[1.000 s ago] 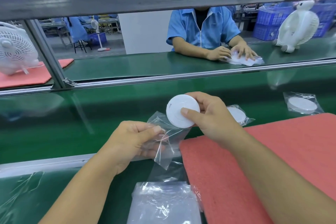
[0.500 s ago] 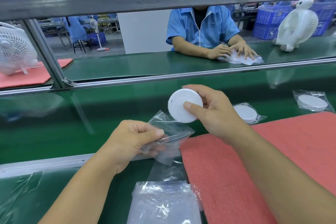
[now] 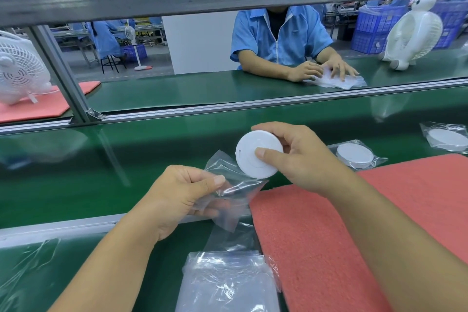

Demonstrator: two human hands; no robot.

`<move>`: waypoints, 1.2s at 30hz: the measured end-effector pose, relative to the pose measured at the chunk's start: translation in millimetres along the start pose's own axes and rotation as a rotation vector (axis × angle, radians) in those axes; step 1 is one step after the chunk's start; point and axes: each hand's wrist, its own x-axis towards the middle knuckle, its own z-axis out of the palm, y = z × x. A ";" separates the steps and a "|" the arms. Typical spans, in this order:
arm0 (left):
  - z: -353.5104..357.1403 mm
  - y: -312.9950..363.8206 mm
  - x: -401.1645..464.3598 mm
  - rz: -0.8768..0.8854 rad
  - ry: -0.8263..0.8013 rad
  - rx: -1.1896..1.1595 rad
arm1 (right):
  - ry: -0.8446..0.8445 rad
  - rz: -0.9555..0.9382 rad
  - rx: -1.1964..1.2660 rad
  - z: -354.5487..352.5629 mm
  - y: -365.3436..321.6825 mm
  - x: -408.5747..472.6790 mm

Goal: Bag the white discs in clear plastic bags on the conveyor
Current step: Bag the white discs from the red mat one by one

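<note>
My right hand (image 3: 301,157) grips a round white disc (image 3: 253,157) by its rim, thumb across its face, above the green conveyor belt (image 3: 152,154). The disc's lower edge touches the mouth of a clear plastic bag (image 3: 233,197), which my left hand (image 3: 182,195) pinches between thumb and fingers just below and left of the disc. Two bagged discs lie on the belt to the right, one (image 3: 354,156) close behind my right hand and one (image 3: 445,138) near the right edge.
A stack of empty clear bags (image 3: 228,284) lies at the bottom centre. A red foam mat (image 3: 379,210) covers the near right. Across the belt a person in a blue shirt (image 3: 278,38) handles plastic. White fans stand far left (image 3: 20,68) and far right (image 3: 410,33).
My right hand has lifted the disc slightly and then brought it back down to the bag's mouth. The two bagged discs have drifted right along the belt.
</note>
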 end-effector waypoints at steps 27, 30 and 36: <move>8.4 1.9 -0.2 -0.034 -0.014 -0.049 | -0.045 -0.005 0.048 4.2 0.4 -2.2; 9.2 1.1 0.2 -0.018 0.009 -0.034 | -0.038 0.013 0.055 4.3 1.5 -1.7; 5.8 0.5 1.6 -0.015 0.072 -0.055 | 0.092 -0.016 0.107 -4.9 -2.3 0.8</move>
